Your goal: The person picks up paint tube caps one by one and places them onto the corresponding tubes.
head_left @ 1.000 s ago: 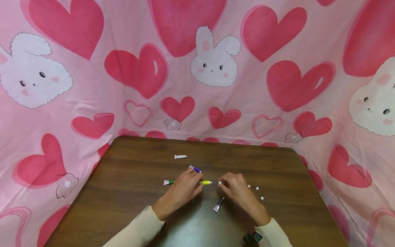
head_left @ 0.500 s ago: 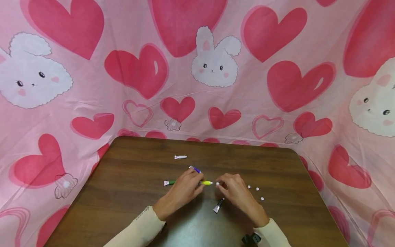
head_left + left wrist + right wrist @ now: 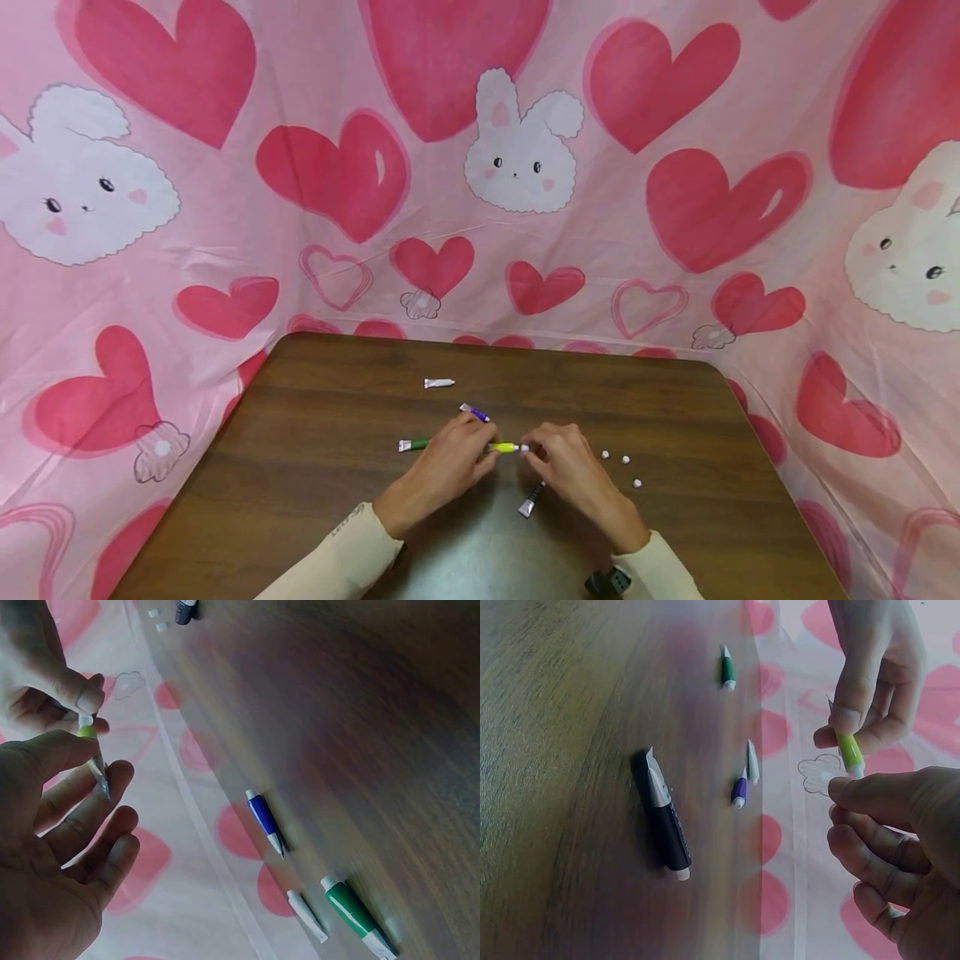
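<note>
My left hand [image 3: 446, 458] pinches a small yellow paint tube [image 3: 504, 447] between thumb and fingers, its nozzle pointing right. The silver tail shows past my fingers in the left wrist view, while the yellow body [image 3: 849, 750] is plain in the right wrist view. At the nozzle, my right hand [image 3: 573, 467] pinches a little white cap [image 3: 525, 448] between thumb and forefinger. Cap and nozzle meet or nearly meet; fingers partly hide the contact. A black paint tube [image 3: 529, 502] lies just below the two hands.
On the brown wooden table [image 3: 337, 542] lie a green tube [image 3: 415, 445] beside my left hand, a purple-blue tube [image 3: 476, 412] behind it and a white tube [image 3: 439, 383] farther back. Three loose white caps [image 3: 626, 460] lie right of my right hand. Pink heart-printed cloth [image 3: 442, 208] surrounds the table.
My right hand has moved left with the white cap, closing the gap to the yellow tube's nozzle. The left hand and the tubes on the table stay about where they were.
</note>
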The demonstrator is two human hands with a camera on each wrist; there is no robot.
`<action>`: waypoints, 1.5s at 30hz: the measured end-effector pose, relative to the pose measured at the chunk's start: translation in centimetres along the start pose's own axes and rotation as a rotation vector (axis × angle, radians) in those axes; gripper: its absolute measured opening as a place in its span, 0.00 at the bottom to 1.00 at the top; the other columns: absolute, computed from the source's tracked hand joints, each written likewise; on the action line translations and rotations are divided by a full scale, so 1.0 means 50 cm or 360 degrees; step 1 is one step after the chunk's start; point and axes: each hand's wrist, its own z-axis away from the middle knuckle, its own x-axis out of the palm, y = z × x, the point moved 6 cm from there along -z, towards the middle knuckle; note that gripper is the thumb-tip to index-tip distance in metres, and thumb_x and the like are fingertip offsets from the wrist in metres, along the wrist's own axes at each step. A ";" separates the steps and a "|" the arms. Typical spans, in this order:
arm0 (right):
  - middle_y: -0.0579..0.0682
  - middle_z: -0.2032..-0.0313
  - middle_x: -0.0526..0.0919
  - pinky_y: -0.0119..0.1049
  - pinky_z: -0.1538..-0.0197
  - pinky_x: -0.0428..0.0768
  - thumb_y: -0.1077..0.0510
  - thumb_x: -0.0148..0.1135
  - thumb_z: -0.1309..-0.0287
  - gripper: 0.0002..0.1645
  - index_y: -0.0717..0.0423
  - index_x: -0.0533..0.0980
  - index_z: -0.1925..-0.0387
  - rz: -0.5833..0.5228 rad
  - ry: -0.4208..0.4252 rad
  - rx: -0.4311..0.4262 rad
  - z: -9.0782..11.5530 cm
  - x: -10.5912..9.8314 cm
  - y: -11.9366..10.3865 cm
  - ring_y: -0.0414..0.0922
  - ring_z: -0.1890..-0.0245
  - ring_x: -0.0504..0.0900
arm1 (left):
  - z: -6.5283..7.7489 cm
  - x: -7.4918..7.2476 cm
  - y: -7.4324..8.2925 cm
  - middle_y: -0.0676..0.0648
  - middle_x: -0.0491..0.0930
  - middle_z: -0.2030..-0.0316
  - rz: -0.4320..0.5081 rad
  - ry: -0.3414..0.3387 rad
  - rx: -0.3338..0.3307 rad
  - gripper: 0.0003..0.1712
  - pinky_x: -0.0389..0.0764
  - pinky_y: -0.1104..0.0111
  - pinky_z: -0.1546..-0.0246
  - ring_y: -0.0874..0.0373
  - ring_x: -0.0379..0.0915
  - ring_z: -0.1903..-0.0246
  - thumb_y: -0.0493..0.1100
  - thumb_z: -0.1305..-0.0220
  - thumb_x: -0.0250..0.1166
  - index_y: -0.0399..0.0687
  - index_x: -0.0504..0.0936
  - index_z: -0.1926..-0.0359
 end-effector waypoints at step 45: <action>0.38 0.71 0.86 0.34 0.61 0.71 0.62 0.80 0.41 0.06 0.51 0.88 0.65 -0.0103 -0.0053 -0.0099 0.005 0.004 -0.005 0.30 0.71 0.79 | 0.005 0.015 0.014 0.55 0.88 0.62 -0.0045 -0.0001 0.0131 0.09 0.82 0.62 0.47 0.55 0.81 0.54 0.43 0.33 0.77 0.52 0.84 0.59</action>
